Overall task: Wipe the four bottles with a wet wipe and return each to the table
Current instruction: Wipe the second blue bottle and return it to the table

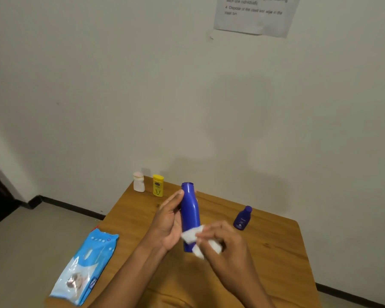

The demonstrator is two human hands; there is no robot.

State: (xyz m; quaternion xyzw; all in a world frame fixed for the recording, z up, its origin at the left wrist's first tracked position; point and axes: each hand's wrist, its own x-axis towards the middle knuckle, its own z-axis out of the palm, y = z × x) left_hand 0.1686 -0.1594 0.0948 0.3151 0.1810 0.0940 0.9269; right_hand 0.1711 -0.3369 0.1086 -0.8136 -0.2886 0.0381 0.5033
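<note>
**Bottles: tall blue one held mid-frame, three on the table**

Wipes pack [85,266] lies lower left. White bottle [139,182] and yellow bottle [158,185] stand at the table [276,252] far corner. Left hand [169,221] curls around the tall blue bottle [189,215]; right hand [227,245] pinches a wet wipe [192,235] against it. Small blue bottle [242,218] stands right.

left hand [168,221] – bare, no ring | right hand [226,243] – bare | forearms – sleeveless, no watch
</note>
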